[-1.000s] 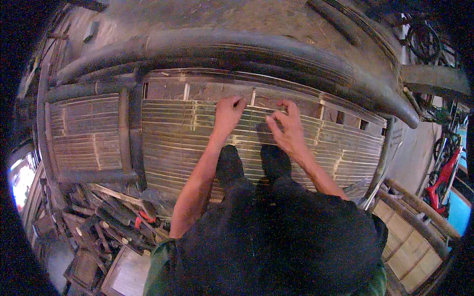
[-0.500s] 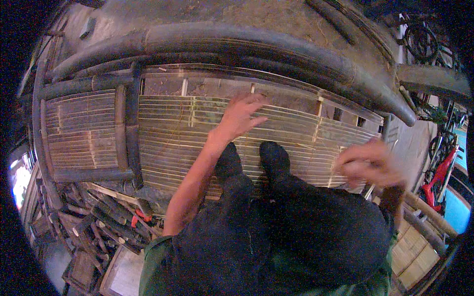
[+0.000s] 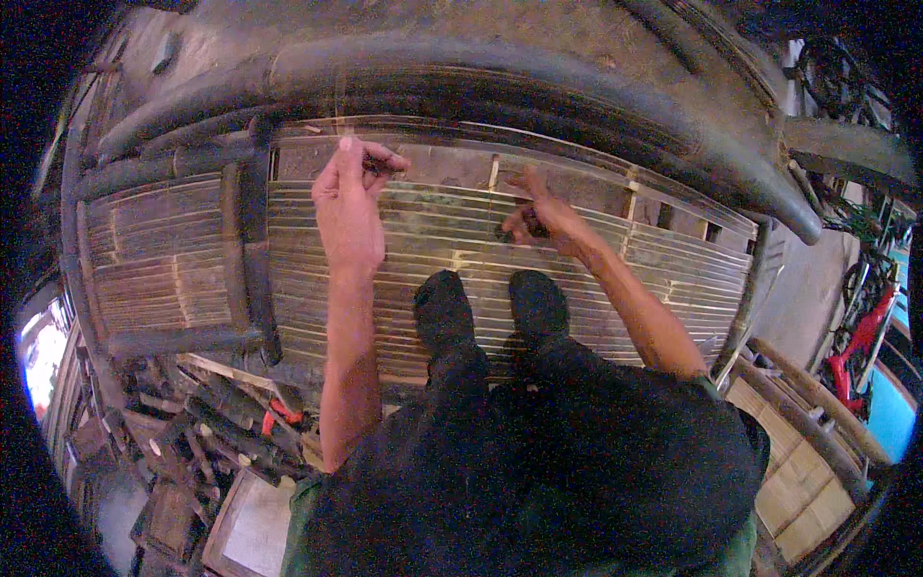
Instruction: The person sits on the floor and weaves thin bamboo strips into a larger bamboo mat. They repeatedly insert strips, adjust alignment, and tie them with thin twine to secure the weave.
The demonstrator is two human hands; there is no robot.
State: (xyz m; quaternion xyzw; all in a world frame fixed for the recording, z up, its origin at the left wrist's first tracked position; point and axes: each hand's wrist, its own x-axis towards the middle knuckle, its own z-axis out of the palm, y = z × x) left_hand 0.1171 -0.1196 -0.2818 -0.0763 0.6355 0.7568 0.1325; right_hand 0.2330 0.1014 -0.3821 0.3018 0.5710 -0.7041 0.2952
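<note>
My left hand (image 3: 351, 207) is raised over the far left part of the slatted bamboo panel (image 3: 413, 226), thumb and fingertips pinched together. A faint thin cord (image 3: 340, 91) runs up from the pinch across the dark bamboo pole behind. My right hand (image 3: 550, 219) hovers above the middle of the panel, near its far slats. Its lower fingers are curled in and one upper finger points left; a dark patch shows among them, and what they hold is not clear. Both my feet (image 3: 444, 303) in dark covering rest on the slats.
A thick bamboo pole (image 3: 461, 82) borders the far side. To the left is a smaller slatted section (image 3: 159, 255) framed by poles. Cut poles and an orange-red tool (image 3: 281, 416) lie at lower left. A red bicycle frame (image 3: 859, 341) stands at far right.
My left hand has moved left and away from me, its spread fingers now pinched. My right hand has swung from the right side to the panel's middle.
</note>
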